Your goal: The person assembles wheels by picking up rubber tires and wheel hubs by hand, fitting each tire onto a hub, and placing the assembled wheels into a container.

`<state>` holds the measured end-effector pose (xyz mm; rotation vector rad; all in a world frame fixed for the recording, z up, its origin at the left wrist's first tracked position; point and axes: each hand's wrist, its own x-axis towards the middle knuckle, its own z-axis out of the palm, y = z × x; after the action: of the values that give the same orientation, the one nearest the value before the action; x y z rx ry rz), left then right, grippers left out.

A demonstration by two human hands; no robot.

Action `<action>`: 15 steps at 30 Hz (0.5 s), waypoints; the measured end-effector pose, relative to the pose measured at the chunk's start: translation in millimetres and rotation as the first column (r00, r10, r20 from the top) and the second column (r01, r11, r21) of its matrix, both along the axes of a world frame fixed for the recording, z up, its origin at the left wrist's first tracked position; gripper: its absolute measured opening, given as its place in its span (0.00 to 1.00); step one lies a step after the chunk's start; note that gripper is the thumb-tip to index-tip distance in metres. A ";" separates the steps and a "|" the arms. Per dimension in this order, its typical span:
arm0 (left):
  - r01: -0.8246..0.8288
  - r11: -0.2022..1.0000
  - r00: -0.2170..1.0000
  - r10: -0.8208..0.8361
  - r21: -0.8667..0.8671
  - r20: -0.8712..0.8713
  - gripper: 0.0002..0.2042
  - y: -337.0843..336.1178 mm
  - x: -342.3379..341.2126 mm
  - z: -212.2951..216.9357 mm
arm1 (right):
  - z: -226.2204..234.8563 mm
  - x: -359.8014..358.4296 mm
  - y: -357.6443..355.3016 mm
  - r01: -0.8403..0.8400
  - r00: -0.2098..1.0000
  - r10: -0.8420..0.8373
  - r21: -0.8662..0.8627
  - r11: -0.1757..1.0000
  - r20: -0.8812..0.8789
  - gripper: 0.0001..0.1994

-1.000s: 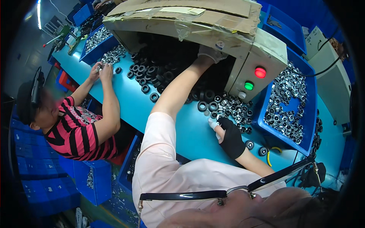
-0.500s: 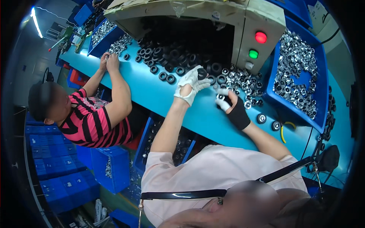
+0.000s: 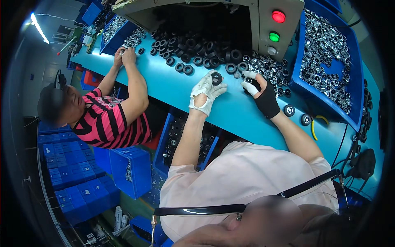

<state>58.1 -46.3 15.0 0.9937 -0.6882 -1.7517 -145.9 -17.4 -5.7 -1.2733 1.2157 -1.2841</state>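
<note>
My left hand, in a worn white glove, holds a black ring at its fingertips above the teal bench. Just to the right, my right hand, in a black glove with white fingertips, pinches a small silver metal part. Both hands hover close together in front of a heap of black rings and a scatter of silver parts by the machine's opening.
A grey machine housing with a red lamp and a green lamp stands behind. A blue bin of silver parts sits right. A co-worker in a striped shirt works at the left. Two finished rings lie near my right wrist.
My left hand has come back from the machine's opening with a black ring and now sits beside my right hand. The view has shifted down and nearer the bench.
</note>
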 end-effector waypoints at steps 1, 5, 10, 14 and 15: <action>-0.008 1.000 1.000 0.008 0.006 0.001 0.20 0.5 -2.0 1.4 | 0.9 0.4 1.4 -0.003 0.999 0.002 -0.030 1.000 -0.042 0.16; -0.010 1.000 1.000 0.010 0.001 0.011 0.20 4.0 -9.2 4.2 | 1.0 2.9 4.7 -0.020 0.994 0.001 -0.172 0.985 -0.108 0.16; -0.006 1.000 1.000 0.006 0.030 -0.014 0.20 5.1 -14.7 2.4 | -2.2 0.5 2.5 0.002 0.986 -0.038 -0.217 0.976 -0.159 0.17; 0.003 0.999 0.998 -0.001 0.042 -0.068 0.21 6.7 -16.5 0.2 | -5.8 1.5 1.4 0.011 0.989 -0.038 -0.189 0.982 -0.144 0.16; 0.003 0.999 0.998 -0.001 0.042 -0.067 0.21 6.9 -17.0 -0.8 | -6.2 1.6 0.9 0.014 0.986 -0.045 -0.190 0.982 -0.160 0.16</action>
<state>41.1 -39.4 14.2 0.9585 -0.6127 -1.7990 -144.3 -16.5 -11.9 -1.5273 1.2546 -1.3630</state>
